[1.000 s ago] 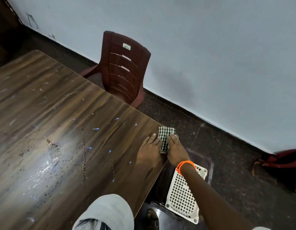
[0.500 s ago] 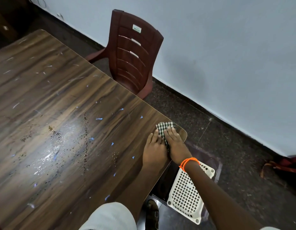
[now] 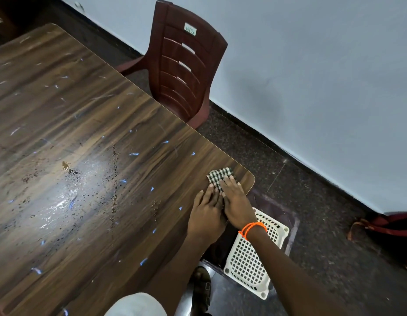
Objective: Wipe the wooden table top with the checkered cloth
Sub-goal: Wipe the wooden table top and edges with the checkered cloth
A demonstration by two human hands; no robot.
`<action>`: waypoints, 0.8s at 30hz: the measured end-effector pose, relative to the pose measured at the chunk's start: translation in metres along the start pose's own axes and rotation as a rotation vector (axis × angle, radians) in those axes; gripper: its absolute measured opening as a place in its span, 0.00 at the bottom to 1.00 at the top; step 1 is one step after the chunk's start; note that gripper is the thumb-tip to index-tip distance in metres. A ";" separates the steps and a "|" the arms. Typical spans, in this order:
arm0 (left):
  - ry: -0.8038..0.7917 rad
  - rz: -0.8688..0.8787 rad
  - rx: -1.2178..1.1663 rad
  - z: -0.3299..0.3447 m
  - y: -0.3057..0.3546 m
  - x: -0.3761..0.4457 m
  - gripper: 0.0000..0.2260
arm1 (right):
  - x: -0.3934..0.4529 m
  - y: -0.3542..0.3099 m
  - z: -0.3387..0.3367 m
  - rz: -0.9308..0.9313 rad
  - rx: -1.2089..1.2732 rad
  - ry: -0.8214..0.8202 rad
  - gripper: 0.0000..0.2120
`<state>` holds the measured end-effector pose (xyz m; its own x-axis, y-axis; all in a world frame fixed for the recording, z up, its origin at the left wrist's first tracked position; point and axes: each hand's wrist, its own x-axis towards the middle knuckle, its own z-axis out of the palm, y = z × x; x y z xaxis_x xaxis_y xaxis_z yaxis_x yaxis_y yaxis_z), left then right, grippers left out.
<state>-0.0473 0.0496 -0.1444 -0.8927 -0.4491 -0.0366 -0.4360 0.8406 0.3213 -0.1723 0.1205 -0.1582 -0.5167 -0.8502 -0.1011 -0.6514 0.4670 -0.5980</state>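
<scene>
Near table corner (image 3: pixel 248 179), both flat hands (image 3: pixel 220 206) pressing checkered cloth (image 3: pixel 220 175), now farther inward.

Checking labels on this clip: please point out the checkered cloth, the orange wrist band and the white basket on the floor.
checkered cloth (image 3: pixel 219 175): head view, on the exposed folded part beyond the fingertips.
orange wrist band (image 3: pixel 251 228): head view, on the strands across the right wrist.
white basket (image 3: pixel 245 265): head view, on its latticed surface.
</scene>
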 end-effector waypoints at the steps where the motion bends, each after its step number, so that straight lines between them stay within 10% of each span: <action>1: -0.003 -0.001 -0.003 0.001 -0.003 -0.002 0.26 | -0.001 0.001 0.003 -0.009 -0.022 -0.012 0.24; 17: -0.139 0.051 0.001 -0.009 0.015 0.040 0.25 | 0.009 0.029 -0.013 0.137 -0.139 0.066 0.26; 24: -0.028 -0.016 -0.024 -0.012 0.003 -0.013 0.19 | -0.027 0.021 0.009 -0.096 -0.187 -0.056 0.25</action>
<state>-0.0358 0.0545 -0.1320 -0.8887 -0.4535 -0.0679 -0.4476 0.8260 0.3427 -0.1672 0.1515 -0.1754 -0.4190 -0.9028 -0.0975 -0.7907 0.4155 -0.4496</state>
